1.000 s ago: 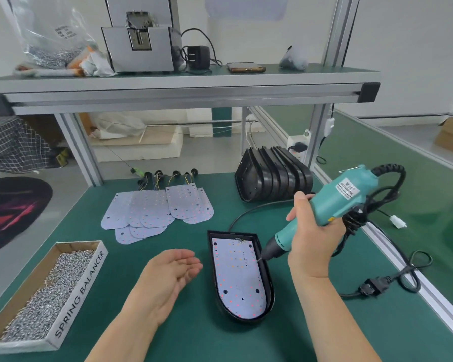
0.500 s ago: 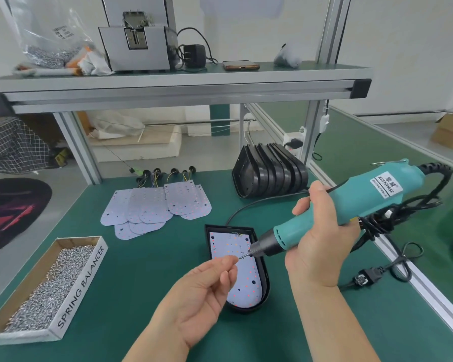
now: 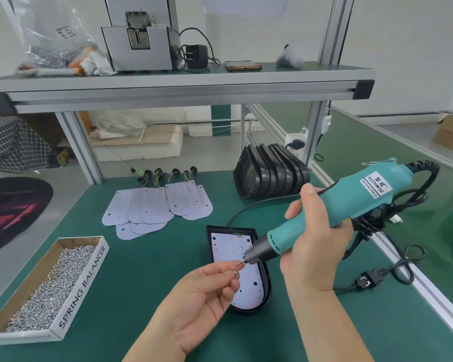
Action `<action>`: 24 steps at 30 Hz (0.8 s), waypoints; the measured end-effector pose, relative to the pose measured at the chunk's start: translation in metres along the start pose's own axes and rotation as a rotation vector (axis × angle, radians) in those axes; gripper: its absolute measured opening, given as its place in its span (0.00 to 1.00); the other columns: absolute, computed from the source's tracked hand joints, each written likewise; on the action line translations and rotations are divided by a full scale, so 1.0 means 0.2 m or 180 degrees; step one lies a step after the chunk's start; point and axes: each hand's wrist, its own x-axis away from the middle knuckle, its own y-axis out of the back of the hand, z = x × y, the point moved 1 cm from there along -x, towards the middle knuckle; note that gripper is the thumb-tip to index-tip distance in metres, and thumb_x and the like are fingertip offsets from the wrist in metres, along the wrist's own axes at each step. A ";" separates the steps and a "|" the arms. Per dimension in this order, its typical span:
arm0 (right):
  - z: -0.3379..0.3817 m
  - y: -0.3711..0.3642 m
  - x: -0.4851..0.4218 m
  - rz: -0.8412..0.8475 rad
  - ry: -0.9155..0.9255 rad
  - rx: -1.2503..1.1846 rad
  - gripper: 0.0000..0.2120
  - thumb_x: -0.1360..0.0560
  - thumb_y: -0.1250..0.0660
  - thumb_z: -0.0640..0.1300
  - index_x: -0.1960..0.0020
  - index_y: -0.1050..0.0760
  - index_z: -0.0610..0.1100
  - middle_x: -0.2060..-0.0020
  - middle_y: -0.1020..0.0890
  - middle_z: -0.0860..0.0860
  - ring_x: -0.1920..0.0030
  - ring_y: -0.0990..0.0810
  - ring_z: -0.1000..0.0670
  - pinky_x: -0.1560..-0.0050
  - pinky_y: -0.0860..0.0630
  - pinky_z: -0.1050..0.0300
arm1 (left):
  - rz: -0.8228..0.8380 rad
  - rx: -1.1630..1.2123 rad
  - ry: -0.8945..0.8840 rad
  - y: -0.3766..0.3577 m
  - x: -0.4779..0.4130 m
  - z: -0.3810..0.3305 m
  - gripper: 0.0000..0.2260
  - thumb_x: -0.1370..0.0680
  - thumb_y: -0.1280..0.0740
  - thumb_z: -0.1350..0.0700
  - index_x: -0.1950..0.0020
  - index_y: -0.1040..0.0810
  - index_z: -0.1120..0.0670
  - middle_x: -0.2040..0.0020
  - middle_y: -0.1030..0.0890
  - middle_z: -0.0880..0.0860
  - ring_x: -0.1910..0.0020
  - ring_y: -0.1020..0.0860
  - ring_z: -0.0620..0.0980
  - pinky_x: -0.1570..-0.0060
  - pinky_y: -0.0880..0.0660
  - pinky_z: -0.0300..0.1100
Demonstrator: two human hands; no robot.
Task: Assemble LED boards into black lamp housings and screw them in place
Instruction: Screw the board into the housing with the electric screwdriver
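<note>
A black lamp housing (image 3: 209, 239) lies on the green bench with a white LED board (image 3: 228, 248) seated inside it. My right hand (image 3: 314, 246) grips a teal electric screwdriver (image 3: 351, 202), held tilted above the housing with its bit pointing down-left. My left hand (image 3: 207, 299), palm up, pinches a small screw (image 3: 235, 271) at its fingertips, right at the tip of the bit. Several loose LED boards (image 3: 157, 207) lie fanned out further back, and a row of empty black housings (image 3: 270, 173) stands on edge behind the screwdriver.
A cardboard box of screws (image 3: 45, 291) marked SPRING BALANCER sits at the left front. The screwdriver's black cable and plug (image 3: 369, 279) trail to the right by the bench's aluminium edge. An overhead shelf (image 3: 178, 84) carries a grey machine, a phone and a bag.
My left hand went from lying open beside the housing to pinching a screw at the bit. The screwdriver lifted off the board and tilted flatter.
</note>
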 end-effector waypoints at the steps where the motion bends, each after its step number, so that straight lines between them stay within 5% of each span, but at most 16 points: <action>1: 0.00 0.00 0.00 0.0016 0.0009 0.0007 0.13 0.28 0.30 0.44 0.71 0.23 0.53 0.75 0.27 0.52 0.70 0.29 0.51 0.66 0.30 0.62 | 0.0000 -0.0019 -0.0023 0.00 0.00 0.00 0.11 0.34 0.29 0.70 0.53 0.15 0.68 0.61 0.20 0.61 0.68 0.20 0.50 0.72 0.23 0.35; 24: -0.02 0.00 0.02 0.0105 0.0111 0.0071 0.11 0.28 0.29 0.43 0.68 0.24 0.53 0.75 0.27 0.51 0.71 0.29 0.51 0.65 0.29 0.63 | -0.0117 0.0111 -0.0167 -0.01 0.00 0.00 0.10 0.36 0.29 0.70 0.55 0.15 0.68 0.61 0.20 0.62 0.68 0.20 0.51 0.72 0.22 0.36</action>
